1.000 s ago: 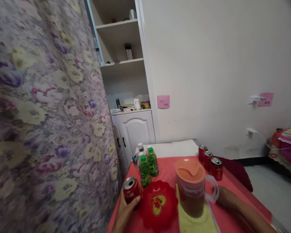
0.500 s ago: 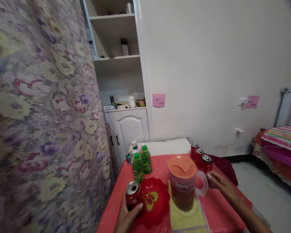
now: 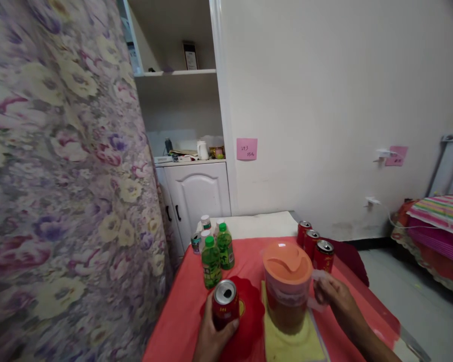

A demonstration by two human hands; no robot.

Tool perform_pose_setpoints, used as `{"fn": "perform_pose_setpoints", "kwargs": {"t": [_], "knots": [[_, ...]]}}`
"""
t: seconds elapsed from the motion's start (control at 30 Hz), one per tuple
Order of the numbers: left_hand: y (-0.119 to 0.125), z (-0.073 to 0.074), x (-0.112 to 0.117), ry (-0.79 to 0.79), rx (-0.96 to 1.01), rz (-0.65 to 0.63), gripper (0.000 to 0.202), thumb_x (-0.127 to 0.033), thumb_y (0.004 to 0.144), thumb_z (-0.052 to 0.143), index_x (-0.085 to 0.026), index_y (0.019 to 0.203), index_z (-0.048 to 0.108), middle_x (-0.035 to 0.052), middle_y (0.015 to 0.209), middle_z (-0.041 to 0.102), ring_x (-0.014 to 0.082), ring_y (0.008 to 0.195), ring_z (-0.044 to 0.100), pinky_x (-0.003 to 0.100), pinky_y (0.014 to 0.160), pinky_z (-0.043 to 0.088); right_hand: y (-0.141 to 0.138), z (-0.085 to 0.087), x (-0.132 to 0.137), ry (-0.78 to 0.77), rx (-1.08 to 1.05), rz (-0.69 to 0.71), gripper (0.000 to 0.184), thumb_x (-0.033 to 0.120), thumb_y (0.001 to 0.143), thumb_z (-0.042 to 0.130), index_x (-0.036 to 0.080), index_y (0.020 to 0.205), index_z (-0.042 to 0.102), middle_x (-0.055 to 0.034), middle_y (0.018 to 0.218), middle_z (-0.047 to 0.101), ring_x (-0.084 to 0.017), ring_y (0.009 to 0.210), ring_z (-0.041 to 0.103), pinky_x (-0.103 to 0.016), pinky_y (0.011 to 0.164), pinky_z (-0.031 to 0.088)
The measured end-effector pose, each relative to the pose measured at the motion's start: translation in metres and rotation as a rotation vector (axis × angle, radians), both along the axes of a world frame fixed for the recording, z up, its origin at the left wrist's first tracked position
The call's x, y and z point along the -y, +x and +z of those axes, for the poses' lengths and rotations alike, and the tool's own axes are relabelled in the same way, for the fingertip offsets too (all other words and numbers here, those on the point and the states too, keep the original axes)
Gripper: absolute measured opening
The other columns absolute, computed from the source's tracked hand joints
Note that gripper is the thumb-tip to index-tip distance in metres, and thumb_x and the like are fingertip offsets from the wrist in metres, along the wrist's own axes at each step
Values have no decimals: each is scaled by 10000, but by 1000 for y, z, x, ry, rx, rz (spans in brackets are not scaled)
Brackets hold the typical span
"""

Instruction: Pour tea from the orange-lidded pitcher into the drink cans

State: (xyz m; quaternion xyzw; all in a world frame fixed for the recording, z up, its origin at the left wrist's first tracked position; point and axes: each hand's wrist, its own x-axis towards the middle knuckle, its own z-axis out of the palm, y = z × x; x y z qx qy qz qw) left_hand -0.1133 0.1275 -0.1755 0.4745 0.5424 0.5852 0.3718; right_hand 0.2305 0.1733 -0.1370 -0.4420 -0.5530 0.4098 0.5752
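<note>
My left hand (image 3: 213, 334) is wrapped round an opened red can (image 3: 225, 306), held upright over a red scalloped plate (image 3: 251, 322). My right hand (image 3: 330, 291) is closed round the handle of a clear plastic pitcher (image 3: 287, 301). The pitcher has an orange lid (image 3: 288, 262) and dark brown liquid inside. It stands over a folded yellow cloth (image 3: 287, 347); whether its base touches the cloth, I cannot tell. Just beyond my right hand is a red can (image 3: 323, 257), the nearest of a row along the table's right side.
Two green-capped bottles (image 3: 212, 266) stand at the left, with white-capped bottles (image 3: 206, 222) behind them. Red covering lies over the table (image 3: 173, 322). A floral curtain (image 3: 71, 201) hangs at the left, and a dark red cloth (image 3: 349, 261) is beyond the cans.
My left hand has moved the can to the right, over the plate. My right hand has gone from beside the pitcher's handle to gripping it. The view has shifted slightly.
</note>
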Motion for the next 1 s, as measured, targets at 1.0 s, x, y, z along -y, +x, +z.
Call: {"fn": "perform_pose_setpoints", "kwargs": {"t": [1.0], "knots": [[16,2,7,6,157,72,946,-515,563,879,-194,1376,517,181,1358,671,426,1278,602,544,1086,462,-15,-5,-6,-31,-229,90,595,736,764,633,211,514,509,62,438,380,-84,437,283,-284,487,175]]}}
